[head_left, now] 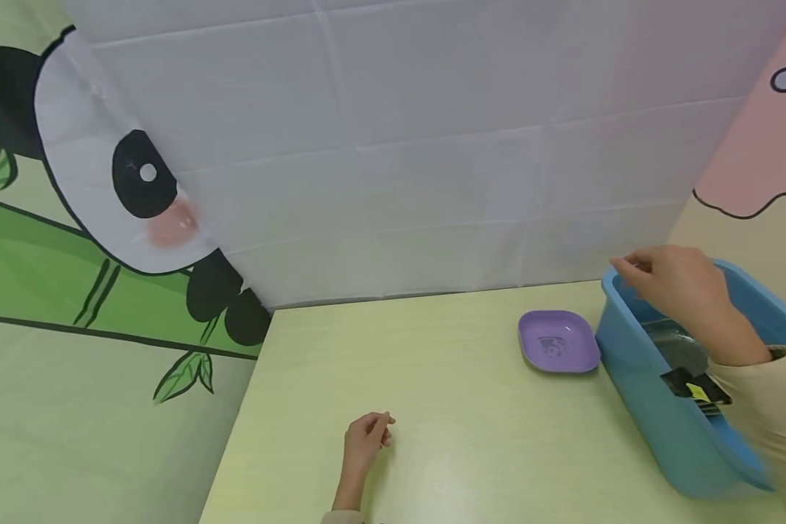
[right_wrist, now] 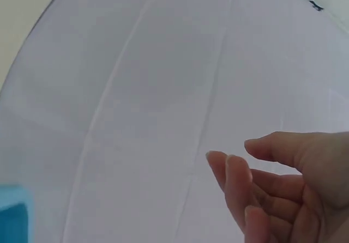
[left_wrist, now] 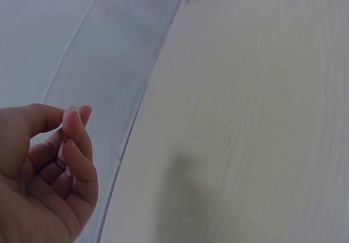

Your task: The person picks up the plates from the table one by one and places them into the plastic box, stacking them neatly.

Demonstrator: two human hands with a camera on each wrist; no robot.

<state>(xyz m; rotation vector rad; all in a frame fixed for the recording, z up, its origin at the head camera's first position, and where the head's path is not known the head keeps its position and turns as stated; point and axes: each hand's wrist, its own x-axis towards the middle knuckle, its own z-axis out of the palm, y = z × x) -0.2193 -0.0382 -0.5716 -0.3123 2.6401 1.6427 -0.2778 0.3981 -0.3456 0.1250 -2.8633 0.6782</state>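
My right hand (head_left: 684, 295) hovers over the far part of a blue plastic bin (head_left: 635, 393) at the right of the table. Its fingers bend loosely, and a gap shows between thumb and fingertips in the right wrist view; nothing is held there. Low over the table's front middle hangs my left hand (head_left: 364, 442), loosely curled with the thumb near the index fingertip and nothing in its grasp. A purple square dish (head_left: 559, 341) with a dark printed picture lies beside the bin. Inside the bin is a dark, glossy item (head_left: 677, 349), partly hidden by my right arm.
A black piece with a yellow patch (head_left: 697, 390) shows at the bin's near side. The pale yellow table (head_left: 445, 393) ends at a white cloth backdrop (head_left: 399, 182). A panda drawing (head_left: 92, 145) and green bamboo decorate the left side.
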